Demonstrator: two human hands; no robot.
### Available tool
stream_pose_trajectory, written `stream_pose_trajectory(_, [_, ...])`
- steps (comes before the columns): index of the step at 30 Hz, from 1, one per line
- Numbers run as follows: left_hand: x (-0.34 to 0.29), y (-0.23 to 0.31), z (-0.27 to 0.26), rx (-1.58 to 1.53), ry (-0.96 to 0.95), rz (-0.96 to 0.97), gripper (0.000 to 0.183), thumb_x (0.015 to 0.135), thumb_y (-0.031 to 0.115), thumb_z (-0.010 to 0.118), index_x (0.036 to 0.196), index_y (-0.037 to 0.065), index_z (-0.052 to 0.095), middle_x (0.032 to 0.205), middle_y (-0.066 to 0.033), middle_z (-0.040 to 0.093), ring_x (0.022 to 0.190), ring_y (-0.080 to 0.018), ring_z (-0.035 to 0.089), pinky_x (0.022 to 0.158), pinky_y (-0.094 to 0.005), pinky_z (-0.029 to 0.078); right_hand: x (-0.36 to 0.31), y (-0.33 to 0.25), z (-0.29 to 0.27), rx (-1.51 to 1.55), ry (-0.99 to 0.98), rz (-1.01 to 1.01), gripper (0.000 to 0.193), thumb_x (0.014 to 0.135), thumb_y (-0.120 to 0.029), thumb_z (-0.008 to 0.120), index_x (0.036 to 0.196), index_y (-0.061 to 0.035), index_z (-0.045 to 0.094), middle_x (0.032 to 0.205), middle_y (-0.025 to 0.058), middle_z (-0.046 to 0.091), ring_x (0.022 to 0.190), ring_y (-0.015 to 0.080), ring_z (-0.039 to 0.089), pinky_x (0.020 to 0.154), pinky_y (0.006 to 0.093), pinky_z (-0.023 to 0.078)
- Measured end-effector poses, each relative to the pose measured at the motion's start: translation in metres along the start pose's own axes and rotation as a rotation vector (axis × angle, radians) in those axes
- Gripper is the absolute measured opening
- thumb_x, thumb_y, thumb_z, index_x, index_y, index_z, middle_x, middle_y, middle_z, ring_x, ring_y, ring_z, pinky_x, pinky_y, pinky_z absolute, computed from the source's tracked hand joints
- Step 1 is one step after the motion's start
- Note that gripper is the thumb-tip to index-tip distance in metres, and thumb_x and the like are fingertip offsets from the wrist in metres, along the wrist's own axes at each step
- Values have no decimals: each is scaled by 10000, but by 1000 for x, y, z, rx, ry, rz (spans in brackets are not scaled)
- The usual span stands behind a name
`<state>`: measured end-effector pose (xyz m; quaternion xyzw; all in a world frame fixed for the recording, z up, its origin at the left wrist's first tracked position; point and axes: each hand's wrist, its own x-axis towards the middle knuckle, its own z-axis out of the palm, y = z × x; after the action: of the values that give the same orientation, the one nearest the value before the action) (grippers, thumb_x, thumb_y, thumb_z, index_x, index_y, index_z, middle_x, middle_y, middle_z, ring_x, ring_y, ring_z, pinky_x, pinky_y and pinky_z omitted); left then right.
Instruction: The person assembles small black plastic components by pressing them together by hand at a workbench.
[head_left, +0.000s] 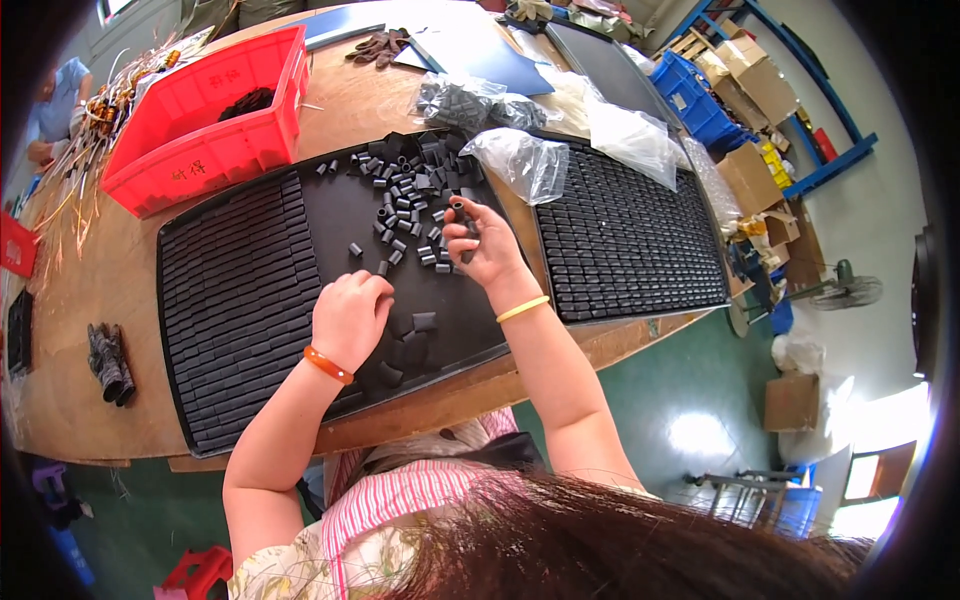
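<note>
On a black tray [345, 215] are many short black tubes [400, 200], loose in a heap toward the far side. My right hand [487, 245] is raised over the heap's right edge, its fingers curled around several black tubes; the hollow end of one tube [459, 208] shows at the fingertips. Lower on the tray, my left hand [350, 318] has its fingers bent together, and one tube stands right at the fingertips. What lies inside those fingers is hidden. Rows of closely laid black tubes [240, 300] fill the tray's left part. A few flat black pieces [410, 345] lie near my left wrist.
A red bin [205, 130] stands behind the tray. At right lies a second tray [630, 235] full of rows, partly under clear plastic bags [520, 160]. Dark gloves [108, 362] rest at left. Wire bundles [110, 110] and a person [60, 105] are at far left.
</note>
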<state>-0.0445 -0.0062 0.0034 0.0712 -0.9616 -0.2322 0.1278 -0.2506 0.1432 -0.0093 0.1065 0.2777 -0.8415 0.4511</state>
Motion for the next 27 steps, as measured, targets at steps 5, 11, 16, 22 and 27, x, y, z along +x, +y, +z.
stream_pose_trajectory(5, [-8, 8, 5, 9, -138, 72, 227, 746, 143, 789, 938, 97, 677, 961, -72, 636, 966, -288, 622, 857, -403, 508, -11, 11, -16, 71, -189, 106, 303, 1030, -364, 542, 1065, -68, 595, 744, -5, 439, 571, 78, 362, 453, 201, 308])
stream_pose_trajectory(11, [-2, 6, 10, 13, -121, 22, 227, 774, 116, 751, 983, 108, 662, 935, -70, 632, 981, -278, 624, 854, -412, 498, -32, 16, -14, 115, -47, 91, 229, 1037, -267, 534, 1070, -54, 610, 843, 56, 572, 635, 130, 489, 530, 226, 465])
stream_pose_trajectory(16, [4, 11, -8, -343, -187, -179, 144, 790, 66, 706, 929, 89, 678, 871, -89, 647, 925, -291, 631, 807, -399, 516, -38, 23, -24, 147, 24, 98, 220, 1036, -248, 536, 1073, -44, 608, 879, 73, 599, 656, 152, 548, 743, 340, 612])
stream_pose_trajectory(22, [-3, -19, 13, 136, 151, -35, 86, 835, 69, 666, 916, 92, 682, 1155, -141, 634, 1143, -328, 573, 971, -417, 463, -56, 37, -23, 116, -52, 103, 261, 1041, -297, 529, 1079, -51, 608, 849, 37, 559, 589, 100, 448, 606, 239, 485])
stream_pose_trajectory(27, [1, -23, 23, 178, 60, -31, 86, 861, 68, 647, 943, 85, 669, 1356, -203, 571, 1302, -366, 505, 1115, -418, 386, -76, 59, -19, -592, -170, 248, 204, 1026, -274, 565, 1089, -83, 604, 781, -20, 517, 514, 48, 375, 436, 213, 304])
